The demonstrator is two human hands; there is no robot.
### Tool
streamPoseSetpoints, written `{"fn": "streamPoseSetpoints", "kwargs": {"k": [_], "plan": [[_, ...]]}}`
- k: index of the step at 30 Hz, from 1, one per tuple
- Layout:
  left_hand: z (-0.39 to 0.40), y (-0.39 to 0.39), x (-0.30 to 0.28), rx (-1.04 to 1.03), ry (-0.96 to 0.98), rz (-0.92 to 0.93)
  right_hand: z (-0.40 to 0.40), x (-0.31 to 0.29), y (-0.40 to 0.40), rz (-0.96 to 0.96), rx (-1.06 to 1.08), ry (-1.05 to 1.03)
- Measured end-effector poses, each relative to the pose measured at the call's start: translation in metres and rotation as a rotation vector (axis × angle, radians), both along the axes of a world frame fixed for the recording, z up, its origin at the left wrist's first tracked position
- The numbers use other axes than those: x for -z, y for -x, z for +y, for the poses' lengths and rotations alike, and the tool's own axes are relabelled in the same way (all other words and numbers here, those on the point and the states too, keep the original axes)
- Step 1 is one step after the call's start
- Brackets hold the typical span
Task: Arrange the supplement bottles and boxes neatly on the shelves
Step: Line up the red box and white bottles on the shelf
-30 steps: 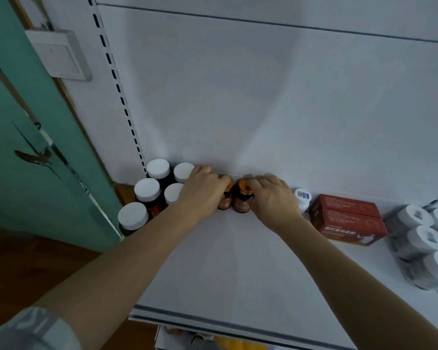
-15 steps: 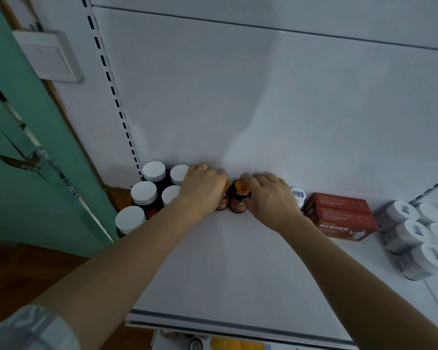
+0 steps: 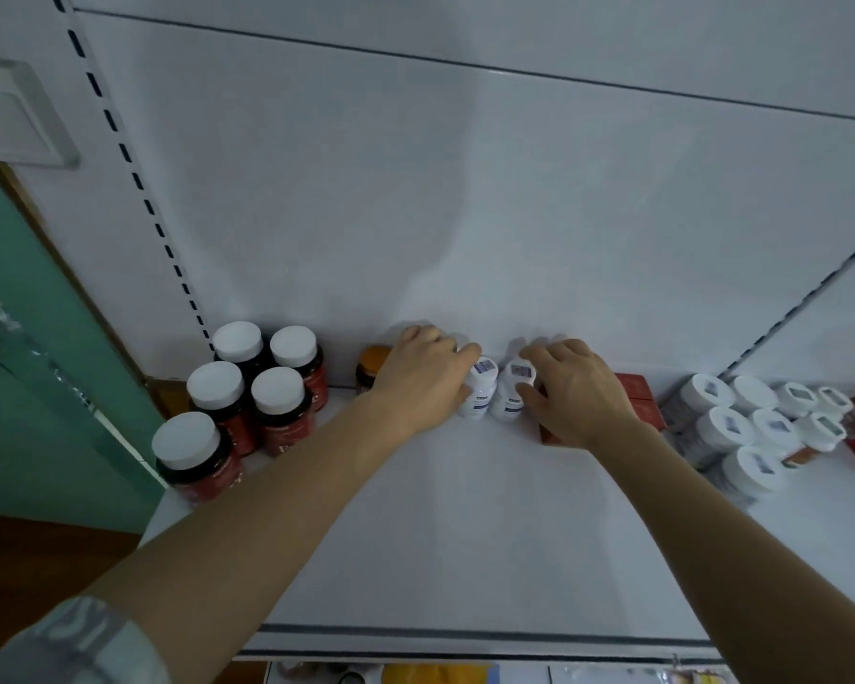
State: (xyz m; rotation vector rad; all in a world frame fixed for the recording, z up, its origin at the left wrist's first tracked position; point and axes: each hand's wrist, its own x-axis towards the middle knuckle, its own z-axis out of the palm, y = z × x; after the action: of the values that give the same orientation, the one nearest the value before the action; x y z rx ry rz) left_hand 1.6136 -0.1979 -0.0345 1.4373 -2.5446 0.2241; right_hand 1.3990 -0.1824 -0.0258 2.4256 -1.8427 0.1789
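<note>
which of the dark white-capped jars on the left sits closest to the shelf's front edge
The lone jar at the front left; the other four stand paired in two rows behind it, nearer the back wall.

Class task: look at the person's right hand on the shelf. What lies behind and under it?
Behind the right hand a stack of red boxes shows partly; the hand covers their left part. Its fingers grip a small white bottle. How many boxes cannot be told.

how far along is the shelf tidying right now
Done, it seems: five dark jars with white lids grouped at the shelf's left end, an orange-lidded bottle beside them. In hand: the left hand and right hand each grip a small white bottle, side by side at the back. Left: the red boxes and white tubs on the right.
</note>
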Motion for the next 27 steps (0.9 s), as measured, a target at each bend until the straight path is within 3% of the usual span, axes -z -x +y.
{"fn": "streamPoseSetpoints", "kwargs": {"k": [12,27], "plan": [[-0.005,0.043,0.023,-0.166,-0.017,-0.105,-0.02,0.027,0.023,-0.043,-0.161,-0.014],[-0.005,0.041,0.025,-0.159,-0.017,-0.109,-0.019,0.032,0.025,-0.078,-0.193,0.036]]}}
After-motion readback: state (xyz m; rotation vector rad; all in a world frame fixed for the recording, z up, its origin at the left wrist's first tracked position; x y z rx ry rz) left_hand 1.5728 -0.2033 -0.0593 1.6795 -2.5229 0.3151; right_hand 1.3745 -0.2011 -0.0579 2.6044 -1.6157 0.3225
